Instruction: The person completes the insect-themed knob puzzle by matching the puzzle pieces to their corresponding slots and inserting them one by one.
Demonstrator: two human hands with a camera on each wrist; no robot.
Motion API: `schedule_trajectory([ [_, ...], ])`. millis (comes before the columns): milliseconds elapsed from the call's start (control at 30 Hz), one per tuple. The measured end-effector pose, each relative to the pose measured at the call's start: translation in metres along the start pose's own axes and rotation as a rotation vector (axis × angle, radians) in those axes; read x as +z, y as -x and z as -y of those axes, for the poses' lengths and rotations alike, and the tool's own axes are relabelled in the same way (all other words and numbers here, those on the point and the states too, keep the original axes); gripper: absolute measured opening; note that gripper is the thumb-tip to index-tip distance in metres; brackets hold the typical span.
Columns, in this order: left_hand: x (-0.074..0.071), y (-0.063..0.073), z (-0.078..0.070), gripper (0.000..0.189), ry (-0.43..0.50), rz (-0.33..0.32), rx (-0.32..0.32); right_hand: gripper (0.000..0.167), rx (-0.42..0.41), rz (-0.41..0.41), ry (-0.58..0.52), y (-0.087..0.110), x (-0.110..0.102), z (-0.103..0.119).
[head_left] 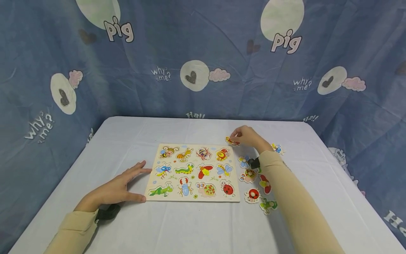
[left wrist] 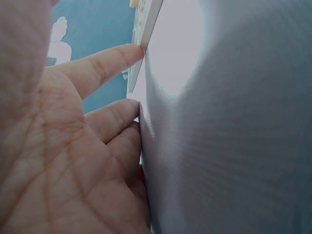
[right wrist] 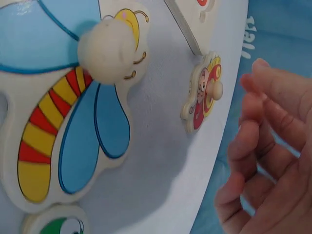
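left side: your left hand [head_left: 115,187] lies on the counter [head_left: 177,229], fingers straight and spread, gripping nothing; thumb at the near left corner of the insect board [head_left: 215,199], a fingertip against its left edge.

middle: board flat, about midway between the counter's left and right edges. looks like thin wood, so likely stiff, light enough to skid; bracing at the edge suits it.

right of that: the red-yellow winged piece [head_left: 232,141] lies on the counter just past the board's far right corner, toward the counter's far edge. your right hand [head_left: 248,137] is over it, fingers loosely bent; the right wrist view shows them apart from the piece, holding nothing. probably light, rigid, not fragile, perhaps slippery on its smooth face. take the round knob [right wrist: 215,90] between thumb and forefinger; the flat rim would be harder to lift.

further right: more loose pieces, among them the snail piece [head_left: 248,175], ladybird piece [head_left: 253,195] and green piece [head_left: 268,205], beside the board's right edge. your forearm hides part of this group.
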State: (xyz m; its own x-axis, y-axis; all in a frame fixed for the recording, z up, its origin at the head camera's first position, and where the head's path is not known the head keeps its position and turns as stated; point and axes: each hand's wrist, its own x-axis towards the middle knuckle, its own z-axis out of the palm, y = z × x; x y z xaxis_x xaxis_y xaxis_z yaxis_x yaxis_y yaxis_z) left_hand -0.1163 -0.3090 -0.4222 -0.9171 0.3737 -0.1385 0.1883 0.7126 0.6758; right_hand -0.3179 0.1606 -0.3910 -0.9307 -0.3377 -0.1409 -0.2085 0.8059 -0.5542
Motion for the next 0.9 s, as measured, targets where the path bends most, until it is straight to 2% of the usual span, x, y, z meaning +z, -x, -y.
schedule_trajectory([
  [267, 0.0, 0.0, 0.0, 0.098, -0.008, -0.004, 0.0, 0.029, 0.07, -0.055, 0.055, 0.002, 0.004, 0.003],
  [500, 0.001, 0.0, 0.001, 0.098, -0.002, -0.005, -0.011, 0.033, 0.166, -0.116, 0.114, 0.001, 0.012, 0.003],
  [733, 0.001, 0.0, 0.002, 0.099, -0.015, -0.006, -0.007, 0.037, 0.255, -0.118, 0.159, 0.001, 0.016, 0.006],
  [900, 0.001, 0.0, 0.001, 0.099, -0.017, -0.009, -0.01, 0.035, 0.254, -0.119, 0.183, 0.0, 0.015, 0.008],
])
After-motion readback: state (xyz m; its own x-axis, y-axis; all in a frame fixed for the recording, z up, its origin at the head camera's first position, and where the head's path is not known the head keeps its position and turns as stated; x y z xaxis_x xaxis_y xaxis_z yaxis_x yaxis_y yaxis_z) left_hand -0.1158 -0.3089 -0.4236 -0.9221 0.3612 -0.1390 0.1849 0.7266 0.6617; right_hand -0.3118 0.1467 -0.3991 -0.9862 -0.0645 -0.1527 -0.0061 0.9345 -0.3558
